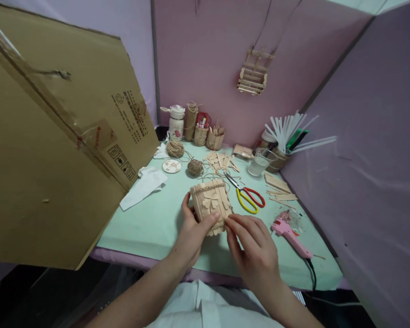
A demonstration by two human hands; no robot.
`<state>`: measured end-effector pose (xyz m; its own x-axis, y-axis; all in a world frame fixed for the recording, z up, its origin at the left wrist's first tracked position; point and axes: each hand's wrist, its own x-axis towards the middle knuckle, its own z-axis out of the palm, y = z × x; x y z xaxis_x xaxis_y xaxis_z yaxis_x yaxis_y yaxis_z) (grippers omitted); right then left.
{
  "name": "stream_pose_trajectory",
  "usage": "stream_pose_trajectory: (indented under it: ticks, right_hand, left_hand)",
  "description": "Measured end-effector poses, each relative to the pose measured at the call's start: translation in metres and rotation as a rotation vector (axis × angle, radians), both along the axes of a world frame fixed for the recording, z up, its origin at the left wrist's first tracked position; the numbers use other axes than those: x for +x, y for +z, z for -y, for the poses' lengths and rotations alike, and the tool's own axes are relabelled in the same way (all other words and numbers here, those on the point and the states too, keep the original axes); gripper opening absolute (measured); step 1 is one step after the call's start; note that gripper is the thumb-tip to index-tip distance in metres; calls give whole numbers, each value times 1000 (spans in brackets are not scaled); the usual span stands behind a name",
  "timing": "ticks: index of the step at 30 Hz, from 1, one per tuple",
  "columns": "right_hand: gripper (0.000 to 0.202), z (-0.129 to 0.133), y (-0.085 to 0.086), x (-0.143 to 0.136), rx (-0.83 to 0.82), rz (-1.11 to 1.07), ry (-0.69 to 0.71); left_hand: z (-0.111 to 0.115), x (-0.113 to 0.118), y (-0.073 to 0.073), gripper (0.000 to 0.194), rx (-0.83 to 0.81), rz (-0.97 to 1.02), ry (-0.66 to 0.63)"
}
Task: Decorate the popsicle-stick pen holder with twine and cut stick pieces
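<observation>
A small pot made of wooden craft sticks (205, 197), with petal-shaped wooden pieces on its side and a braided twine band near its rim, is held slightly tilted above the table's front. My left hand (191, 230) grips it from the left, thumb lying across the lower front. At the pot's lower right edge, my right hand (251, 241) pinches with thumb and forefinger; whatever lies between those fingertips is too small to make out. Just beyond the pot lie scissors (248, 198) with one red and one yellow handle, blades partly spread.
A pink glue gun (292, 237) lies at right with its cord over the edge. Craft sticks (278, 184), a plastic cup (259, 161), twine balls (194, 167) and a white cloth (145, 184) surround the work. A large cardboard sheet (64, 136) stands left.
</observation>
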<state>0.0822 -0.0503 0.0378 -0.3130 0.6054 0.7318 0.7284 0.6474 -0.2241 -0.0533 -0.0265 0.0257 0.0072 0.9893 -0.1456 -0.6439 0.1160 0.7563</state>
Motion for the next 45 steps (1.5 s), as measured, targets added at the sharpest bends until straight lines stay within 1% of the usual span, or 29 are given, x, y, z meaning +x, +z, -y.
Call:
stream_pose_trajectory:
  ticks: [2, 5, 11, 14, 16, 19, 21, 23, 26, 30, 34, 37, 42, 45]
  right_hand:
    - [31, -3, 1, 4, -43, -19, 15]
    - [26, -7, 5, 11, -119, 20, 39]
    - [13, -13, 22, 20, -248, 112, 96]
    - [11, -14, 28, 23, -293, 137, 135]
    - [13, -15, 28, 24, -258, 110, 160]
    - [17, -19, 23, 24, -100, 65, 179]
    - [21, -21, 19, 23, -13, 86, 193]
    - [23, -23, 16, 21, 20, 116, 199]
    - [25, -22, 15, 21, -5, 128, 209]
    - [25, -15, 17, 22, -48, 126, 199]
    - [29, -11, 17, 22, -56, 126, 193]
    - [30, -12, 15, 22, -44, 100, 197]
    - [32, -13, 12, 22, -39, 59, 194]
    - [34, -13, 9, 22, -27, 33, 196]
  left_hand:
    - [0, 0, -1, 86, -13, -30, -2]
    - [-1, -1, -3, 88, -18, -74, -17]
    - [-2, -1, -5, 95, -21, -156, -33]
    - [-2, -1, -5, 94, -24, -156, -47]
    - [-2, -1, -5, 94, -29, -151, -53]
    - [-1, -1, -3, 95, -39, -136, -73]
    - [0, -2, 0, 95, -37, -116, -100]
    - [1, -3, 2, 94, -35, -103, -115]
    - [2, -4, 4, 95, -39, -107, -114]
    - [1, -3, 2, 95, -42, -113, -102]
    - [-2, -1, -1, 94, -55, -105, -80]
    - [-2, 0, -1, 93, -62, -69, -74]
    - [-2, 1, 2, 86, -103, -37, -97]
    - [-3, 2, 3, 86, -81, -23, -110]
